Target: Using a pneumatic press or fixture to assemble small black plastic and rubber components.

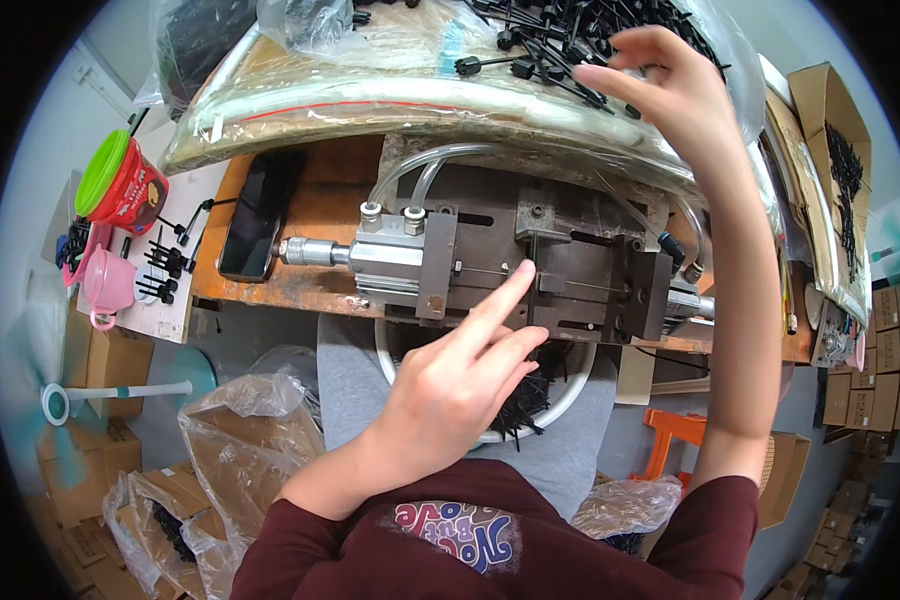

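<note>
My left hand reaches over a dark metal fixture with a silver air cylinder on its left side. Its index finger is stretched out, with the tip at a thin black rod-like part standing across the middle of the fixture. The other fingers are loosely bent, and nothing shows in them. Farther off, my right hand hovers at the edge of a pile of black plastic parts with long stems. Its thumb and fingers are apart, with no part visible between them.
A phone lies on the wooden bench left of the fixture. Clear air hoses arch behind it. A red tub with a green lid and a pink cup stand far left. Between my legs is a white-rimmed container of black parts.
</note>
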Tool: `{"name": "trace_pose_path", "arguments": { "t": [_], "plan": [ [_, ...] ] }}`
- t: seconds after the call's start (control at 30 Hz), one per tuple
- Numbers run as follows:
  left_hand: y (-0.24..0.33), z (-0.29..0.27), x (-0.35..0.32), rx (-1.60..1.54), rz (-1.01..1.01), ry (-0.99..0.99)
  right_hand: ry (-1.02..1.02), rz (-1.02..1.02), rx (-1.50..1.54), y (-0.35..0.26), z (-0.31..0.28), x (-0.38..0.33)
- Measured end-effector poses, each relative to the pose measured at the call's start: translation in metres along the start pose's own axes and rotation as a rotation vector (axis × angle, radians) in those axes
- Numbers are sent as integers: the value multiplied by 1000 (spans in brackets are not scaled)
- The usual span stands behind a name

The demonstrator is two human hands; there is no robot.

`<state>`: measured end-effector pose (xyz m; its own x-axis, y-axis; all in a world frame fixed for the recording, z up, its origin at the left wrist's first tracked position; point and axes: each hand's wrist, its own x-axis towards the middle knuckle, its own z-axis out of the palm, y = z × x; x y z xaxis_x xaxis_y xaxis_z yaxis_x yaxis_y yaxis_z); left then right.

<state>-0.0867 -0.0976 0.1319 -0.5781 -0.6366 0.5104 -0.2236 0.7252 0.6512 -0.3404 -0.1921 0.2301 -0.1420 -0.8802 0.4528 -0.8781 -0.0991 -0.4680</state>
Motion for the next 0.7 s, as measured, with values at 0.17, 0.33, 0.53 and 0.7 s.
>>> {"name": "trace_pose_path", "arguments": {
  "t": [0.17,0.33,0.53,0.7],
  "plan": [
    [-11,21,-8,282,93,-88,-293,-11,-245,5,23,51],
    [-15,20,3,309,128,-115,-527,-119,-561,-1,27,72],
    [-17,21,0,302,118,-112,-531,-87,-482,-13,9,59],
    [-18,20,0,295,119,-115,-325,-12,-199,7,-23,50]
  ]
}}
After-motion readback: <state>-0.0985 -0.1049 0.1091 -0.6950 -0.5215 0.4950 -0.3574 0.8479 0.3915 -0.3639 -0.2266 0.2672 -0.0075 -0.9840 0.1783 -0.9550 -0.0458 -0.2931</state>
